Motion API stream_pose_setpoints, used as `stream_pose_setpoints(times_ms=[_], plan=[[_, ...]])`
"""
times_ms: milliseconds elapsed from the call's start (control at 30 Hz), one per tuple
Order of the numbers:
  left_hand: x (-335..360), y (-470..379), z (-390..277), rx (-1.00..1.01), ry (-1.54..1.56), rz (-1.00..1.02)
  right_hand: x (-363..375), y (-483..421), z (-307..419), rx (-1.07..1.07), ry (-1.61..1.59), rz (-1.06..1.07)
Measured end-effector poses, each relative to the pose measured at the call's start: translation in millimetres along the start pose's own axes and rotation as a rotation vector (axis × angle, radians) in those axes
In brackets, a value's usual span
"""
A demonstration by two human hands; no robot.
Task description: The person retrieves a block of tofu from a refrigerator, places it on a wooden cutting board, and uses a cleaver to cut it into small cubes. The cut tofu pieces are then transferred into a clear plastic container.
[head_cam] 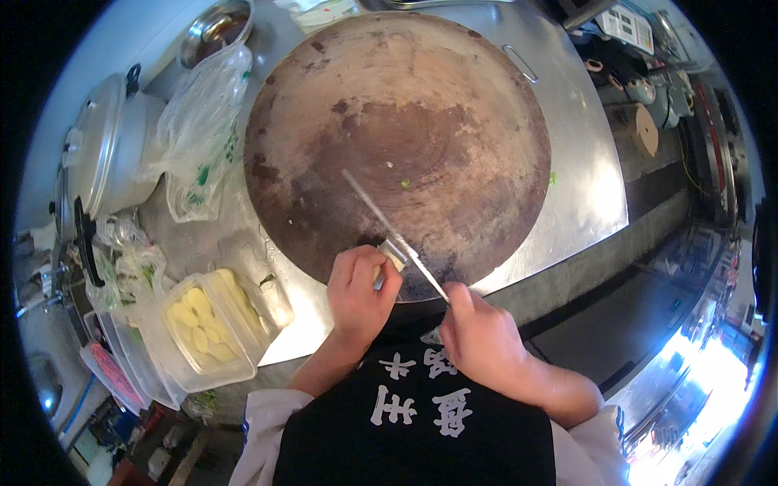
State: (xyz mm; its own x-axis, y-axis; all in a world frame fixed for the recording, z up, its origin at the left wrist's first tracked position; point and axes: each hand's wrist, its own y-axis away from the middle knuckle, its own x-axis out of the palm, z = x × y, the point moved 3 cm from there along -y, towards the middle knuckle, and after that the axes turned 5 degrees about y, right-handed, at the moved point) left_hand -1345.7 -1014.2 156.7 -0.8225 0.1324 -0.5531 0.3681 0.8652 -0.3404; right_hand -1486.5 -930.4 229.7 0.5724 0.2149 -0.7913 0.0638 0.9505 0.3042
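My right hand [480, 334] grips the near end of a long, thin metal tool [371, 205], seen nearly edge-on; it may be a knife or a sharpening rod. It slants up and left over a round wooden chopping block [389, 79]. My left hand [361, 285] is closed on a small pale block with shiny faces [394, 256], at the board's near edge. Fingers cover part of this block, so its kind is unclear. The tool passes close beside it; whether they touch cannot be told. Small food scraps [405, 183] lie on the wood.
Left of the board stand a plastic tub of sliced pale yellow food, perhaps potato [200, 331], a clear plastic bag [203, 121] and a large lidded pot [109, 149]. A metal bowl [217, 30] sits behind them. The steel counter [583, 158] ends at the right.
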Motion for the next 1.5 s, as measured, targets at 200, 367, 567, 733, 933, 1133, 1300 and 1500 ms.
stream_pose_setpoints(times_ms=[200,367,567,733,933,1133,1300,1500], plan=[[-1.2,2.7,0.0,0.001,-0.008,-0.049,-15.8,19.5,20.5,-0.026,0.016,0.035],[-2.2,0.6,-1.7,-0.011,-0.033,-0.038,-13.9,21.4,29.6,0.006,0.030,0.073],[-3.3,-0.6,-2.4,-0.043,-0.030,-0.033,-4.3,11.5,26.1,-0.010,0.152,0.138],[-4.7,0.4,-0.2,-0.032,0.002,-0.039,20.9,-8.7,20.1,0.004,0.183,0.092],[-6.9,1.6,-1.2,0.014,0.041,-0.081,7.6,-0.5,16.1,0.051,0.016,0.021],[-9.2,7.6,0.0,0.053,0.011,-0.098,-13.5,21.6,31.8,-0.031,0.057,-0.009],[-9.3,10.4,0.6,0.054,0.004,-0.135,-7.0,21.1,37.5,-0.031,0.122,0.029],[-8.0,9.9,0.2,0.026,-0.027,-0.107,10.6,3.4,31.9,-0.023,0.174,0.096]])
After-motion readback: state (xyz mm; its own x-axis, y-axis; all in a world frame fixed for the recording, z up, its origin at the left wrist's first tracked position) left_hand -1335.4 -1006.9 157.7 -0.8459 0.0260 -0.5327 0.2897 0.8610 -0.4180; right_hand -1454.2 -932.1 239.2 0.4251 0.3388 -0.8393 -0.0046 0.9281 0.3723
